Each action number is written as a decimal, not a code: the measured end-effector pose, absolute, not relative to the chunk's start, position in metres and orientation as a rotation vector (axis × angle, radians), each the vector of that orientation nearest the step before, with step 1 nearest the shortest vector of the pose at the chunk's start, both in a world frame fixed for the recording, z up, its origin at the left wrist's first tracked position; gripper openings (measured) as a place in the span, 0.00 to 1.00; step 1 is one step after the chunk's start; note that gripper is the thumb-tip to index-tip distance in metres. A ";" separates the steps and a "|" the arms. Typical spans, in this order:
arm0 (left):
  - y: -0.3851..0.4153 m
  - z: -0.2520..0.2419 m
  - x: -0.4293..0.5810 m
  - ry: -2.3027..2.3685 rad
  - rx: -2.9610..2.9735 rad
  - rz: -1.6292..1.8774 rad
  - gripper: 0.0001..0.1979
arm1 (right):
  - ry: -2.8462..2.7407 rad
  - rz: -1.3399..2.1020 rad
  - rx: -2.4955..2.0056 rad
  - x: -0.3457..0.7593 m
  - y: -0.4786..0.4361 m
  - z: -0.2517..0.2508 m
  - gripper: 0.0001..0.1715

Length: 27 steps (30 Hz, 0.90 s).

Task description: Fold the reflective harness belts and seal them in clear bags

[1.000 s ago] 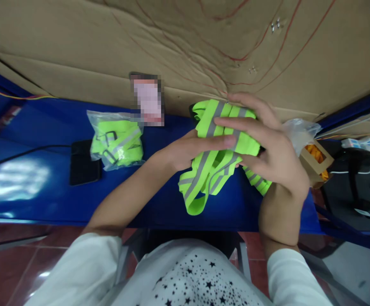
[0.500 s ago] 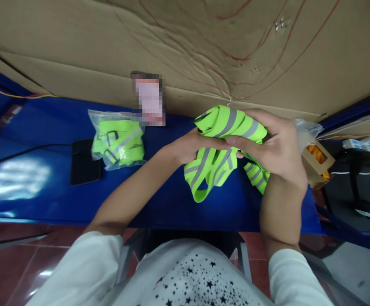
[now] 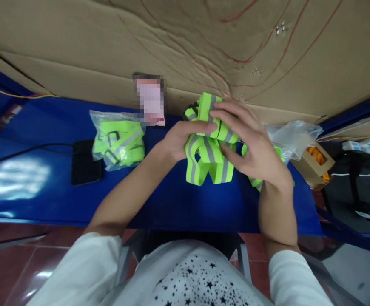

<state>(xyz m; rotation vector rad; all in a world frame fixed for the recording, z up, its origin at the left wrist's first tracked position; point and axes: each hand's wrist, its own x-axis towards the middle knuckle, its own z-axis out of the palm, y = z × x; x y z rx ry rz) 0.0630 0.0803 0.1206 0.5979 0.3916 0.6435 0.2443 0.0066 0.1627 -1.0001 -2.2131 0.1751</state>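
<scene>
A: So what have we got here?

B: Biggest first: a tan cardboard panel [image 3: 86,63] at the back of our blue table [image 3: 178,208].

A: And our hands?

B: Our right hand [image 3: 255,148] curves over the right end of the neon straps [image 3: 212,151], fingers a bit apart on top, thumb underneath.

A: Where are those straps, exactly?

B: Between both our hands, over the middle of the table, loops hanging down. We can't tell if they touch it. Off to the left there's a clear bag [image 3: 121,144] with more neon strapping inside.

A: Left hand?

B: Our left hand [image 3: 180,138] pinches them, thumb flat on the front; we can't see its other fingers.

A: Smaller stuff?

B: A black slab [image 3: 83,172] with a cable, just beside that bag.
</scene>
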 end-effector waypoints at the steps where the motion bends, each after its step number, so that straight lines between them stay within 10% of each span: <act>1: 0.080 0.123 0.060 0.387 0.660 0.648 0.22 | -2.152 0.276 -0.961 0.247 0.008 0.163 0.28; 11: 0.068 0.123 0.062 0.422 0.927 0.583 0.19 | -1.737 0.757 -1.131 0.264 0.022 0.149 0.34; 27: 0.062 0.117 0.078 0.254 0.704 0.538 0.30 | -1.851 0.146 -1.078 0.253 0.002 0.169 0.16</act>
